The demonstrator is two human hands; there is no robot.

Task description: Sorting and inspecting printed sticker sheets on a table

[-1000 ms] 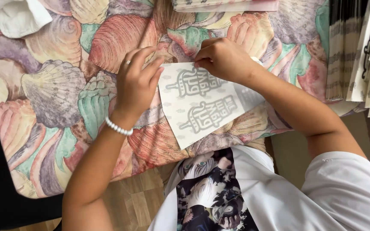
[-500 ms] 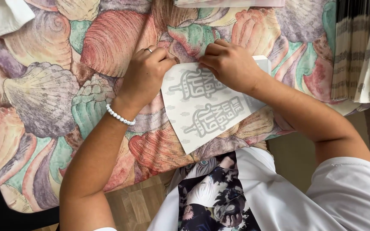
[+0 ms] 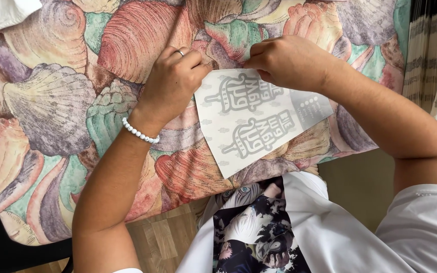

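- The sheet (image 3: 251, 121) lies flat on the shell cloth (image 3: 51, 101), slanted.
- Both hands pinch its top edge: left hand (image 3: 173, 83) at the corner, right hand (image 3: 289, 60) just beside.

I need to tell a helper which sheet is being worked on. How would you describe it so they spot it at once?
Start from the big seashell-patterned cloth that covers the surface. Near its front edge, between the left hand and the right hand, lies a pale sheet. It alone is flat and whitish, with two grey emblem-like designs.
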